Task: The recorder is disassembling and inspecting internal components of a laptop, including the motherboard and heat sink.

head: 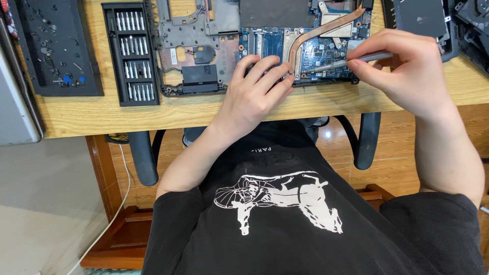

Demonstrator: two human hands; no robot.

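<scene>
An opened laptop base (198, 46) lies on the wooden desk (153, 117), its blue circuit board (326, 51) and copper heat pipe (318, 33) exposed. My left hand (254, 94) rests flat on the near edge of the board, fingers spread beside the heat pipe's lower bend. My right hand (412, 69) grips a slim silver screwdriver (351, 60) whose tip points left onto the board near the pipe.
A black case of screwdriver bits (131, 53) lies left of the laptop. A black tray with small screws (53, 48) sits further left. Dark laptop parts (438, 20) lie at the right. A grey device (15, 107) is at the left edge. Chair armrests (367, 140) show below the desk.
</scene>
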